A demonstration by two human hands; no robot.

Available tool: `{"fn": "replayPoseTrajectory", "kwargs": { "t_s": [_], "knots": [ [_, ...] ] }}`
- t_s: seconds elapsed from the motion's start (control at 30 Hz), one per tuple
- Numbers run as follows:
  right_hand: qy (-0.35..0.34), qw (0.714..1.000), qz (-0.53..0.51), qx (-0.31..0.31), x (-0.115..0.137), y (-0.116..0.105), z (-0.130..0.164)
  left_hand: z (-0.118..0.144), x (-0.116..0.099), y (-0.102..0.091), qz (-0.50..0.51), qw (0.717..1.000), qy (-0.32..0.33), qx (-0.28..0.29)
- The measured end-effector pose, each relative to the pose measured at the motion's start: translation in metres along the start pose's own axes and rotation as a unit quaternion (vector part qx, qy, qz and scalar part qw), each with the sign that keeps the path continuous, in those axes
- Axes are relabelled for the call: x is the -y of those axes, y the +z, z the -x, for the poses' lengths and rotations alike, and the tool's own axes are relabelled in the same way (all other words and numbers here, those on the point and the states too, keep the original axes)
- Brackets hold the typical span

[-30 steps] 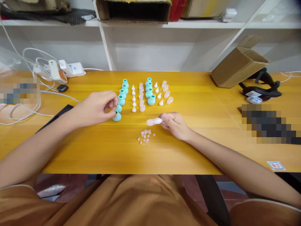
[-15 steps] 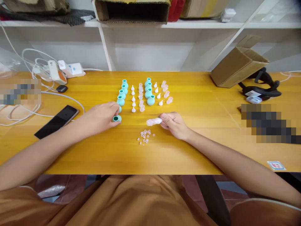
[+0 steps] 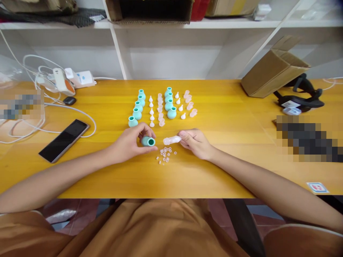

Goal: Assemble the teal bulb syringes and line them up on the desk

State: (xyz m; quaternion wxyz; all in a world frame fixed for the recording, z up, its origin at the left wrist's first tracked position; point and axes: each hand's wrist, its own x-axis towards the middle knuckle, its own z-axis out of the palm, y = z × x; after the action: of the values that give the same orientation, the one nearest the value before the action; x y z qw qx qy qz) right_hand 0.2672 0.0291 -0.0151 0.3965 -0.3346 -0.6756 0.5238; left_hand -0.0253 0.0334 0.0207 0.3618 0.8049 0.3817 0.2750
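Note:
My left hand (image 3: 139, 141) grips a teal squeeze bulb (image 3: 148, 141), its open neck turned toward the right. Facing it, my right hand (image 3: 193, 142) pinches the white end of a translucent tube-like piece (image 3: 171, 140), whose clear end points left at the bulb. A small gap separates the two. Just below lies a scatter of small pinkish rings (image 3: 165, 154). Beyond my hands stand a left row of teal bulbs (image 3: 137, 113) and a shorter right row (image 3: 172, 112). Beside them are white pointed tips (image 3: 152, 117) and pale pink clear connectors (image 3: 161, 119).
On the left, a phone (image 3: 64, 140) lies near white cables and chargers (image 3: 83, 78). To the right are an open cardboard box (image 3: 270, 75), a black strapped device (image 3: 302, 100) and a small sticker (image 3: 317, 187). A white shelf (image 3: 209, 25) runs behind.
My left hand has taken the nearest bulb from the left row and carried it right, close to the translucent piece. My right hand has shifted slightly left.

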Motion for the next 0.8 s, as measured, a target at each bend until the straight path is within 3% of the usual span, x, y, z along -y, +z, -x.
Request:
{"fn": "replayPoseTrajectory", "kwargs": {
  "t_s": [0.13,0.33,0.57,0.8],
  "knots": [
    [-0.01,0.999,0.036,-0.014,0.0,0.001,0.001,0.0,0.012,0.011,0.019,0.999,-0.018,-0.026],
    [-0.103,0.978,0.179,-0.033,0.005,0.004,0.003,0.002,0.014,0.018,-0.04,0.997,0.057,0.039],
    [-0.211,0.913,0.35,-0.005,0.001,0.003,0.003,0.002,0.013,0.019,-0.086,0.993,0.075,0.035],
    [-0.292,0.846,0.445,-0.031,-0.001,0.003,0.004,0.003,0.011,0.021,-0.161,0.98,0.118,0.004]
  ]
}}
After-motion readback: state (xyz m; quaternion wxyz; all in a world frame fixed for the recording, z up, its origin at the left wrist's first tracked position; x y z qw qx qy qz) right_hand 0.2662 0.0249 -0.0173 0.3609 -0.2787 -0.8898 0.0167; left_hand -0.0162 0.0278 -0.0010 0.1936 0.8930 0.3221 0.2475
